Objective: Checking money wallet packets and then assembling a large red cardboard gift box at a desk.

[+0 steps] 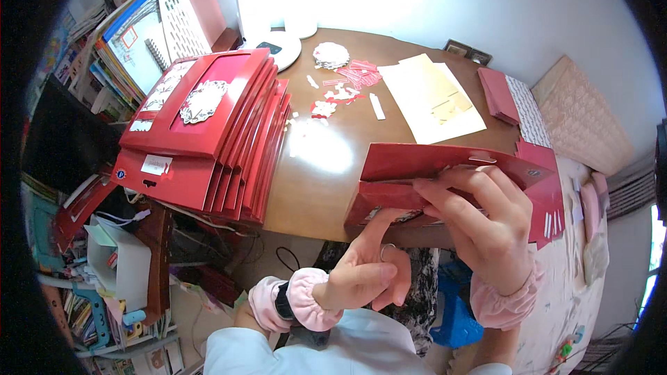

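A glossy red cardboard case [396, 157] stands tilted, its flap raised, at the near edge of the brown wooden surface [302, 198]. The bare right hand [493, 219] reaches over its opening, fingers bent; whether they clamp the cardboard cannot be told. The bare left hand [367, 271] touches the case's near side with an extended index finger, the other fingers curled together. A tall stack of red cardboard cases [240, 114] stands left.
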Demonstrator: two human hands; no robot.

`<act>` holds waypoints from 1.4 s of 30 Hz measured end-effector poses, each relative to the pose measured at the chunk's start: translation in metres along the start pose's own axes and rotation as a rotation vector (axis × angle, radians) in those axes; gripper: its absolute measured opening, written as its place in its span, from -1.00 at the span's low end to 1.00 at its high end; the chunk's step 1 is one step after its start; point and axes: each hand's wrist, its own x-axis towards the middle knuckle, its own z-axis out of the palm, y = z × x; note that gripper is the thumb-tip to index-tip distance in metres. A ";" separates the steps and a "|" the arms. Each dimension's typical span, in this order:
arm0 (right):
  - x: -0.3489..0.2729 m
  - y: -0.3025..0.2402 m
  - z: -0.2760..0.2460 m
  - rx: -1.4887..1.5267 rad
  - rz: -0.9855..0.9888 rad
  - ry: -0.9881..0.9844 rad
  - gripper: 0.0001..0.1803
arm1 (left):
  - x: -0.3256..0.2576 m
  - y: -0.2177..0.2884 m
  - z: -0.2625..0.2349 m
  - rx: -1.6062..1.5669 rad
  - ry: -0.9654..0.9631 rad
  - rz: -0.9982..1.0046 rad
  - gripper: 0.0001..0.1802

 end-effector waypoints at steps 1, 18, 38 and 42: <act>0.000 0.000 0.000 -0.009 -0.004 -0.006 -0.61 | 0.001 -0.001 -0.002 0.000 -0.002 -0.001 -0.17; -0.003 -0.002 -0.002 -0.010 -0.008 -0.032 -0.60 | 0.007 -0.007 -0.013 -0.183 -0.116 0.018 -0.10; 0.000 -0.010 -0.002 -0.033 -0.028 -0.054 -0.58 | -0.009 0.015 -0.013 0.157 -0.109 -0.009 -0.25; 0.000 -0.011 0.001 -0.039 -0.007 -0.045 -0.61 | -0.026 0.040 0.006 0.520 0.048 -0.077 -0.41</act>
